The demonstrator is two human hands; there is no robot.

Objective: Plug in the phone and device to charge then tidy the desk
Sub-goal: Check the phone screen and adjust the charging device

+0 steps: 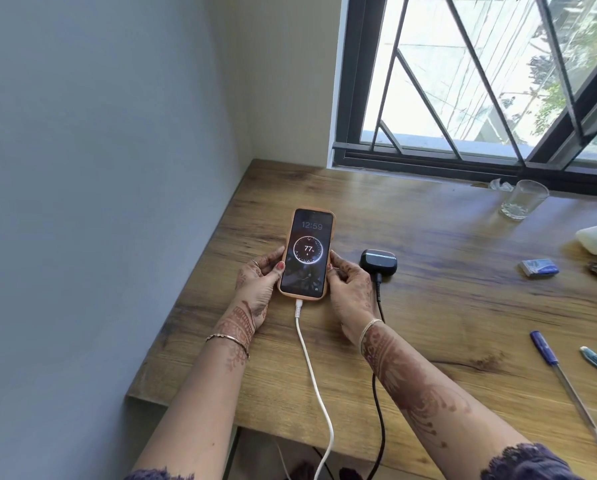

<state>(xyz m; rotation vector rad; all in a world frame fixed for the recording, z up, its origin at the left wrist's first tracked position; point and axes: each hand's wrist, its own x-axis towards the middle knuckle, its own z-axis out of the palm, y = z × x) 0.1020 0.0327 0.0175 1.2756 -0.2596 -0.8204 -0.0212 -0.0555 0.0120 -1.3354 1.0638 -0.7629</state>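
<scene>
so both plug-ins look done: my left hand point(257, 282) and right hand point(350, 289) each pinch a long edge of the slim phone in a matte orange case point(307, 254), at the left of the grainy wooden desk point(428, 323), with the braided white cable point(311, 368) seated and 77 showing on screen. just right of it, the glossy black rounded earbud case point(378, 261) has a thin black cable point(380, 410) in it. next i'd let go and gather the clear glass tumbler point(524, 199) and blue plastic pen point(567, 382).

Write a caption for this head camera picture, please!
A charging phone held by the left hand and right hand at the desk, a plugged-in black case beside it.
</scene>
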